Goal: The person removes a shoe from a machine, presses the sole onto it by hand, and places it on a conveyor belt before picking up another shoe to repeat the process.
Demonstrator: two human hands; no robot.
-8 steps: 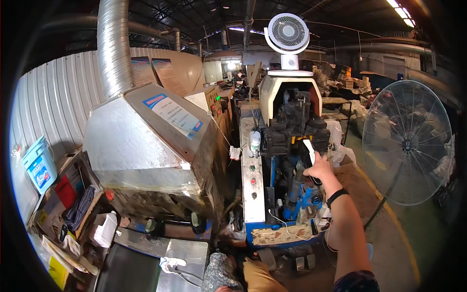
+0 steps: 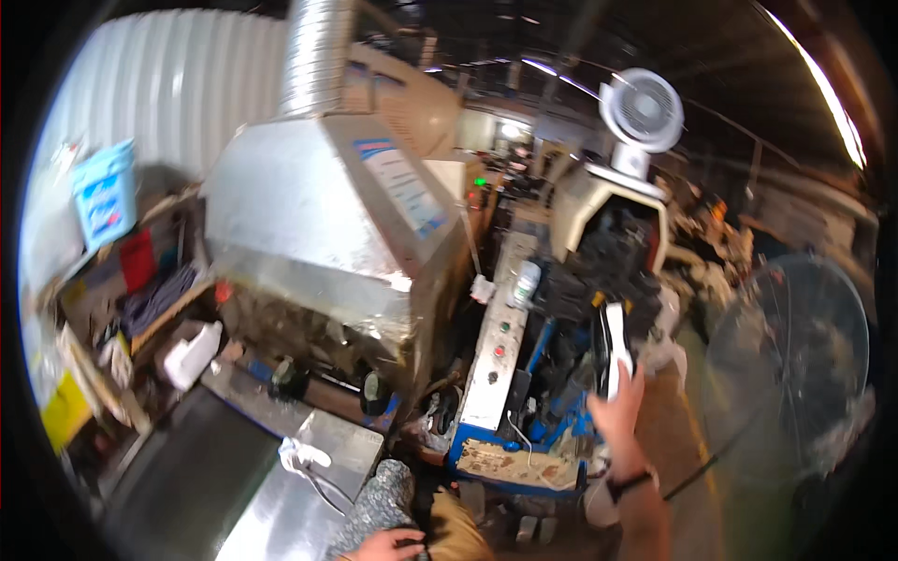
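Note:
My right hand (image 2: 619, 407) grips a shoe (image 2: 615, 341) by its lower end and holds it upright, its long white sole facing me and its dark upper to the left. The shoe is in front of the dark clamp-like head (image 2: 603, 271) of a machine with a blue frame. I cannot tell whether they touch. At the lower edge, my left hand (image 2: 385, 544) lies low over my lap, beside grey patterned cloth (image 2: 385, 491). Its fingers look stretched out and slightly apart, though the picture is blurred.
A silver metal hood (image 2: 299, 201) stands left of the machine, with a dark conveyor belt (image 2: 196, 467) and metal plate (image 2: 267, 505) before it. A crumpled white thing (image 2: 304, 455) lies there. A white panel with buttons (image 2: 491, 365) flanks the machine. A large fan (image 2: 786, 365) stands right.
The view has swung, shifting the machine lower and rightward. My right hand and the shoe now sit lower in the picture, with more sole showing. More of my left hand shows.

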